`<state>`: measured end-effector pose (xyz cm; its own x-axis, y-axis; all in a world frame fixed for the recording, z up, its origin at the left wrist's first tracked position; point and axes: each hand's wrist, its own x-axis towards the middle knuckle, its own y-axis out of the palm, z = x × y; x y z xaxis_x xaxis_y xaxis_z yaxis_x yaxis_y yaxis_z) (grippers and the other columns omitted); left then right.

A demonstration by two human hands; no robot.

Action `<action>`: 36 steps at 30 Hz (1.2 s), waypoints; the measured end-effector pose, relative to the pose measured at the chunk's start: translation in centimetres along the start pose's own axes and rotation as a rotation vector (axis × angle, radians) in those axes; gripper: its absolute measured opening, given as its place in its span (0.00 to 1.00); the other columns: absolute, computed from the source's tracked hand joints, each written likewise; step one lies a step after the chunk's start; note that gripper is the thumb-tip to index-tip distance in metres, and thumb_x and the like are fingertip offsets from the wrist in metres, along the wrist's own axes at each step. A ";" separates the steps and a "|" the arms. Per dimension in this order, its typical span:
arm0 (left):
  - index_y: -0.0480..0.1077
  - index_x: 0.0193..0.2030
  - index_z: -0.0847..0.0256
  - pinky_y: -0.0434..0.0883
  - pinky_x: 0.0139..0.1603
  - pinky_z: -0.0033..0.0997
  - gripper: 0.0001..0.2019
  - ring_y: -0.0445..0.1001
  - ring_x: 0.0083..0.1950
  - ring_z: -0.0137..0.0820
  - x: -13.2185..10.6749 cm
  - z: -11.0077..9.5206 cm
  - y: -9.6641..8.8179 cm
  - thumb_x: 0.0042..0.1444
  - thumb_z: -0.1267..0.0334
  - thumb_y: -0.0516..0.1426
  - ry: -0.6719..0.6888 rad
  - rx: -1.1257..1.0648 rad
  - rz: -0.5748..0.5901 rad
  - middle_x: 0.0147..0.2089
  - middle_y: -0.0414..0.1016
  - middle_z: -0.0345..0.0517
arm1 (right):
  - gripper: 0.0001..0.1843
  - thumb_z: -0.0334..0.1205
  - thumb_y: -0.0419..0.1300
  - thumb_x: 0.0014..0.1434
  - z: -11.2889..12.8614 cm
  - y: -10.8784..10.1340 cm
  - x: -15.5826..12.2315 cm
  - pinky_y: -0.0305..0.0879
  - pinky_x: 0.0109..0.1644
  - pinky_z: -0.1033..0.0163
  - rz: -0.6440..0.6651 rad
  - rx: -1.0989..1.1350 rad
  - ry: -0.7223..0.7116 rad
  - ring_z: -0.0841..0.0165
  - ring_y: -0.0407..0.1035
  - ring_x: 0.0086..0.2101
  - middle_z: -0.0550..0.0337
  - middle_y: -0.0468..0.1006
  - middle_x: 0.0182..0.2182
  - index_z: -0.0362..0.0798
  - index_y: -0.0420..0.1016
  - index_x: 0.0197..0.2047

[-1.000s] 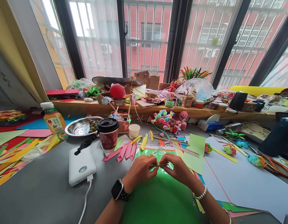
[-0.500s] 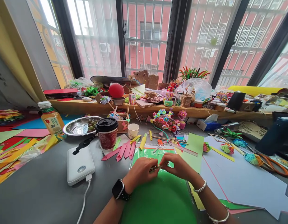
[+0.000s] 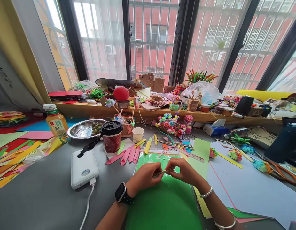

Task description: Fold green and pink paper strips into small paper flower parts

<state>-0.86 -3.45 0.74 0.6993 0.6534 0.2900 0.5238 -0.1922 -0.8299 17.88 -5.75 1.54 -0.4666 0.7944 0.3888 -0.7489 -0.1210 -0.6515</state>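
Over a glossy green sheet (image 3: pixel 162 206), my left hand (image 3: pixel 146 175) and my right hand (image 3: pixel 183 170) pinch a thin, brownish, stick-like piece (image 3: pixel 163 171) between them. Both hands are closed on it, and fingers cover its ends. Whether it is one stick or several cannot be told. Just beyond the hands lie small scissors (image 3: pixel 164 151) and a clear ruler (image 3: pixel 192 156). Folded pink paper strips (image 3: pixel 131 155) and a yellow strip (image 3: pixel 148 146) rest past the sheet's far left corner.
Left stand a white power bank (image 3: pixel 84 167) with its cable, a lidded coffee cup (image 3: pixel 111 137), a metal bowl (image 3: pixel 74 131) and a juice bottle (image 3: pixel 56 123). At right lie white sheets (image 3: pixel 248 182), paper flowers (image 3: pixel 235 154) and orange-handled scissors (image 3: pixel 285 174). A crowded sill (image 3: pixel 102 109) runs behind.
The view has shifted slightly, so the table things sit a little further right. Both hands stay together on the thin piece, with only small finger movement.
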 end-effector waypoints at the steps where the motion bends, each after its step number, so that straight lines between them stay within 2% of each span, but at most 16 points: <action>1: 0.63 0.28 0.61 0.56 0.24 0.22 0.02 0.60 0.24 0.23 0.0 0.0 0.0 0.49 0.67 0.51 -0.005 0.002 0.003 0.24 0.66 0.36 | 0.01 0.34 0.57 0.51 0.0 0.0 0.0 0.67 0.32 0.65 0.001 0.002 -0.002 0.71 0.68 0.27 0.60 0.72 0.26 0.48 0.70 0.29; 8: 0.66 0.30 0.61 0.58 0.25 0.22 0.05 0.64 0.26 0.25 0.0 0.2 0.0 0.51 0.64 0.51 -0.031 0.025 -0.006 0.25 0.69 0.38 | 0.02 0.34 0.56 0.52 -0.4 0.4 0.0 0.67 0.32 0.65 -0.024 -0.009 -0.011 0.71 0.68 0.28 0.60 0.72 0.26 0.48 0.70 0.29; 14: 0.67 0.40 0.60 0.64 0.33 0.25 0.12 0.70 0.33 0.29 0.2 0.5 0.0 0.49 0.58 0.55 -0.079 -0.017 -0.105 0.33 0.74 0.42 | 0.04 0.37 0.57 0.52 -1.0 0.2 -0.1 0.66 0.32 0.65 -0.111 -0.039 0.011 0.70 0.68 0.28 0.59 0.73 0.27 0.46 0.71 0.32; 21: 0.71 0.32 0.61 0.64 0.30 0.25 0.09 0.69 0.29 0.28 0.3 0.3 0.1 0.50 0.59 0.54 -0.083 0.022 -0.189 0.29 0.74 0.43 | 0.04 0.37 0.56 0.53 -0.5 0.3 -0.2 0.66 0.32 0.65 -0.124 -0.048 0.014 0.70 0.68 0.28 0.59 0.74 0.27 0.47 0.71 0.32; 26: 0.71 0.30 0.61 0.64 0.28 0.23 0.09 0.69 0.29 0.27 0.2 0.3 0.0 0.49 0.58 0.55 -0.075 0.001 -0.164 0.27 0.73 0.41 | 0.05 0.38 0.56 0.54 -0.3 0.3 -0.1 0.64 0.31 0.65 -0.115 -0.055 -0.016 0.70 0.67 0.28 0.60 0.73 0.26 0.47 0.71 0.30; 32: 0.70 0.33 0.59 0.64 0.32 0.25 0.08 0.70 0.31 0.28 0.1 0.4 0.1 0.49 0.58 0.56 -0.054 0.071 -0.204 0.30 0.75 0.41 | 0.05 0.38 0.55 0.54 -0.3 0.3 -0.2 0.64 0.31 0.65 -0.130 -0.059 -0.022 0.69 0.67 0.28 0.59 0.73 0.26 0.47 0.71 0.30; 36: 0.71 0.31 0.60 0.64 0.30 0.25 0.09 0.70 0.29 0.28 0.1 0.6 0.3 0.49 0.56 0.56 -0.063 0.106 -0.215 0.28 0.75 0.42 | 0.04 0.35 0.55 0.54 -0.3 0.5 -0.3 0.65 0.32 0.65 -0.136 -0.047 -0.026 0.70 0.68 0.29 0.59 0.73 0.27 0.47 0.70 0.30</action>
<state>-0.92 -3.02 0.22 0.5434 0.7163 0.4377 0.6013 0.0318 -0.7984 17.81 -5.82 0.93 -0.3745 0.7860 0.4920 -0.7834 0.0156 -0.6213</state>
